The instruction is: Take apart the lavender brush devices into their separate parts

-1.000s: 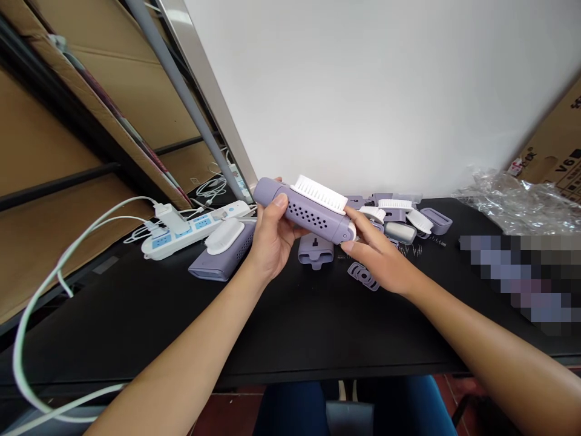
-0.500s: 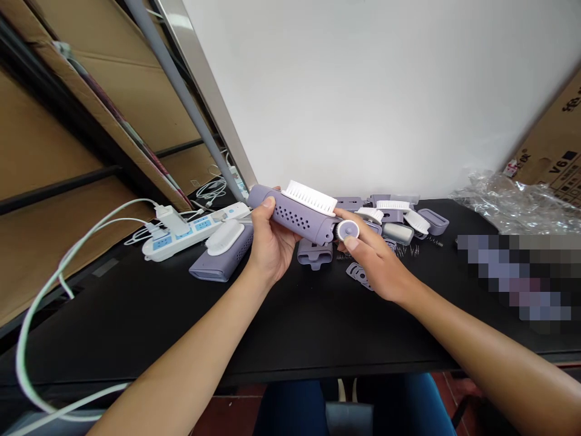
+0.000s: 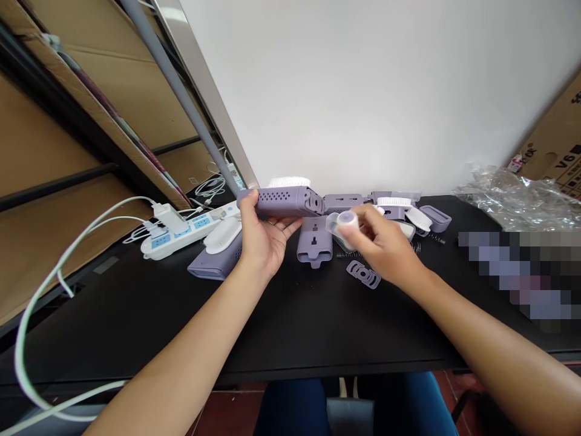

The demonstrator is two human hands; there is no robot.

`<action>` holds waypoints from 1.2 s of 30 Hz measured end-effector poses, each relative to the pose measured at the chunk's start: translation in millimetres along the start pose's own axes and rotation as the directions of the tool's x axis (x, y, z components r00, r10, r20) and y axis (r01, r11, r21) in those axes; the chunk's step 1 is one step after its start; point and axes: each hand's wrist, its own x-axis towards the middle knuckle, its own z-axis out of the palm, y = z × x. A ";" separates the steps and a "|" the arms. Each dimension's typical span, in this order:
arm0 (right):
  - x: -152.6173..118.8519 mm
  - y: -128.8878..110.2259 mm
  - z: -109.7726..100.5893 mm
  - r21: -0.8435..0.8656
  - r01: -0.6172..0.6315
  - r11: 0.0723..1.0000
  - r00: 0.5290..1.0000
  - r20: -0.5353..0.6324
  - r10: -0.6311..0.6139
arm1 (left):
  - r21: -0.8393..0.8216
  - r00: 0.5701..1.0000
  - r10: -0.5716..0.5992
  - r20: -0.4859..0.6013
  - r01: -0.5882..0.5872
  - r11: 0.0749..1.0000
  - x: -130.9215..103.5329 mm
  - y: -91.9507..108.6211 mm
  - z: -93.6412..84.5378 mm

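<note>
My left hand [image 3: 265,245] grips a purple perforated case [image 3: 279,198], its thumb on the near side and the fingers underneath. A white bristled brush head [image 3: 290,181] sits along the top of this case, and the case's right end is open. Just right of that end, my right hand [image 3: 385,239] pinches a round white cap [image 3: 347,221] with a purple centre. A clear plastic container [image 3: 336,233] shows behind the cap and seems joined to it, partly hidden by the fingers. Below the held case lies another purple case [image 3: 315,242].
Purple and white parts, with brush heads [image 3: 394,202], lie at the table's back. A flat purple piece [image 3: 363,274] and small springs [image 3: 349,255] rest nearer. Left are a white-topped purple case [image 3: 218,251] and a power strip [image 3: 190,227]; right, crumpled clear plastic [image 3: 521,197].
My right hand has drawn the white cap and clear container away from the case's end. My left hand has tilted the case so that its open end faces me more.
</note>
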 end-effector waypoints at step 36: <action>0.5 0.9 1.6 -0.211 0.001 0.978 0.999 -0.040 -0.010 | 0.022 0.964 0.025 0.266 -0.032 0.999 -13.4 -2.0 2.4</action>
